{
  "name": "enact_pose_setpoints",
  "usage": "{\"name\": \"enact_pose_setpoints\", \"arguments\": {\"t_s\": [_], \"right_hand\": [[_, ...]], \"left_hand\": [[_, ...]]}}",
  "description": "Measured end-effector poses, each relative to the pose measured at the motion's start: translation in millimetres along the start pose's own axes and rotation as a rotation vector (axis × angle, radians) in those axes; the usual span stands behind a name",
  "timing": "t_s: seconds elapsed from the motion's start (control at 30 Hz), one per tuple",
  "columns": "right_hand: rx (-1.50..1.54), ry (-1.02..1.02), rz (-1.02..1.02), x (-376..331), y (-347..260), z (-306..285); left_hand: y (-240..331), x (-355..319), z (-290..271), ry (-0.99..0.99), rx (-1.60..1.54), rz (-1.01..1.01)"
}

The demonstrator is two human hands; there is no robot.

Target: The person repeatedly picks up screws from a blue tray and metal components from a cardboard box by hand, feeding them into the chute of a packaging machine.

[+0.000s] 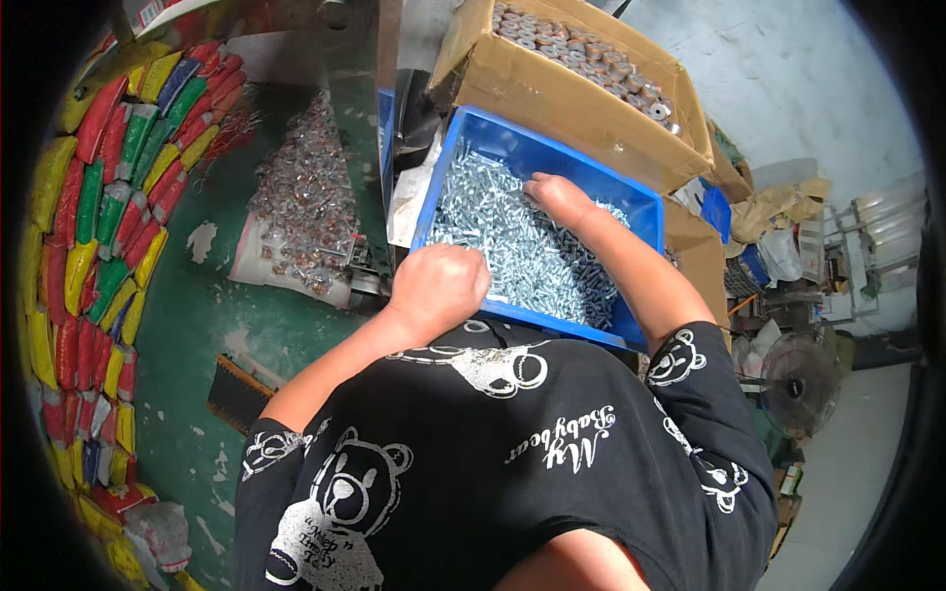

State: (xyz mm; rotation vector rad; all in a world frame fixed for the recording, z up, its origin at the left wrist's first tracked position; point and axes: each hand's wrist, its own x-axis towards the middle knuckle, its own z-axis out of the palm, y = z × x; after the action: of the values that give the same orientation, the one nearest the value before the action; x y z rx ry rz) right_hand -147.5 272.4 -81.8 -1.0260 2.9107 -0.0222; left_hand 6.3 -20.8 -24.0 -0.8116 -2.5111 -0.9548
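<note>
we are curling our left hand point(439, 288) into a closed fist at the near rim of the blue plastic bin point(631, 325); what it is gripping we cannot tell. our right hand point(559, 197) is reaching farther in, fingers spread open and pressing down on the heap of small shiny zinc screws point(503, 236) lying jumbled beneath both hands.

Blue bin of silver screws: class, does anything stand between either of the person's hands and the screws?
Nothing visible does. The right hand already rests on the screws inside the blue bin, and the left hand, closed in a fist, sits at the bin's near edge directly over the pile.
</note>
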Motion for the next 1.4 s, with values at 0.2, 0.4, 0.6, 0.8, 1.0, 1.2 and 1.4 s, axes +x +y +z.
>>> {"name": "enact_pose_setpoints", "arguments": {"t_s": [0.2,0.4,0.6,0.8,1.0,1.2,1.4], "right_hand": [[0.242,0.256,0.215,-11.4,6.4,-9.1],[0.048,-0.005,0.065,3.8,1.4,4.1],[-0.027,-0.211,0.025,3.2,-7.2,-24.4],[0.589,0.375,0.41,10.8,-40.8,-52.4],[0.918,0.34,0.386,107.7,-103.2,-111.0],[0.863,0.53,0.306,114.5,-97.7,-114.4],[1.284,0.542,0.559,-110.5,-51.4,-91.5]], "left_hand": [[-5.1,-0.7,3.0,-0.004,-0.02,0.006],[-7.0,2.6,2.8,-0.006,-0.022,0.05],[-13.1,-1.6,6.3,-0.005,-0.041,0.062],[-16.7,0.5,5.4,-0.008,-0.043,0.099],[-8.2,2.5,3.0,-0.017,-0.004,0.133],[5.7,6.6,-3.5,-0.123,0.012,0.003],[8.1,6.5,5.5,-0.115,0.104,-0.054]]}}
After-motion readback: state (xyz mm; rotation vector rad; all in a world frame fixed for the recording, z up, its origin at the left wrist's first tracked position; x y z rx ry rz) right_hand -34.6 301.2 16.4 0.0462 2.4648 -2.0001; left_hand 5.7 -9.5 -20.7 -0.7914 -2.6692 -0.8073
